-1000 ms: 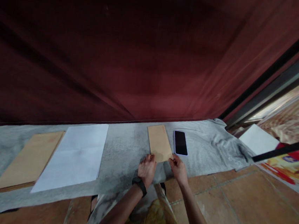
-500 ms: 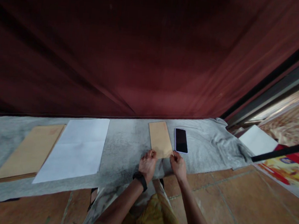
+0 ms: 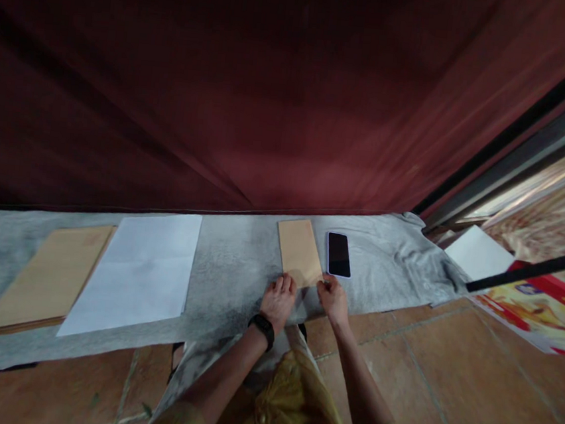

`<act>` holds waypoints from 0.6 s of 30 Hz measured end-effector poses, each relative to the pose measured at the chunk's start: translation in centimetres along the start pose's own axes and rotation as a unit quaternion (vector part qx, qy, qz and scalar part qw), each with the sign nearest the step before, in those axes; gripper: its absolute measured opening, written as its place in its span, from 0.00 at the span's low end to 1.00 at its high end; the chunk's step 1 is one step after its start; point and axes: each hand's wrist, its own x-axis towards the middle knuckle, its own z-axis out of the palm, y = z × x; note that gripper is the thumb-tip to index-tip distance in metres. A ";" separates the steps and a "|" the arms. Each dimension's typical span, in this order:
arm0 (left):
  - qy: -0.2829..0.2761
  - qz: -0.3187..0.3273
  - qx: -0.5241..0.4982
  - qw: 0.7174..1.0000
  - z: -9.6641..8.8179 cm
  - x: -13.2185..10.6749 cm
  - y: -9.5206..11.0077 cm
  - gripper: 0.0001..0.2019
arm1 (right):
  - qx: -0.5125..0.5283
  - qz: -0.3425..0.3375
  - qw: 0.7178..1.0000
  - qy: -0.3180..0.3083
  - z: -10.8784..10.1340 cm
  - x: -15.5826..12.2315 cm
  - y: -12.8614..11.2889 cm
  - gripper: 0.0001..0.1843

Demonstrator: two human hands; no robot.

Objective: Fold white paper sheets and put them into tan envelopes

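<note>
A brown paper envelope (image 3: 301,250) lies lengthwise on the grey cloth in front of me. My left hand (image 3: 279,299), with a black band on its wrist, has curled fingers at the envelope's near left corner. At the near right corner, my right hand (image 3: 333,299) pinches the edge between thumb and fingers. Both hands partly cover the near edge. Just right of the envelope, close to my right fingertips, is a phone (image 3: 339,255) with a dark screen and a pale purple rim.
Large white paper sheets (image 3: 134,274) lie to the left, beside a stack of brown envelopes (image 3: 46,276). The grey cloth (image 3: 238,261) runs along a dark red curtain (image 3: 273,104). A black bar (image 3: 531,271) and a colourful printed box (image 3: 543,310) are at right, above the tiled floor.
The view has shifted slightly, so everything sits a little higher and further left. Both hands stay at the envelope's near corners, with only small finger movement.
</note>
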 end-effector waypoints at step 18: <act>-0.030 0.031 -0.048 0.998 -0.3 -0.1 -0.4 0.21 | -0.058 -0.143 0.988 0.002 0.0 -2.2 0.4 0.23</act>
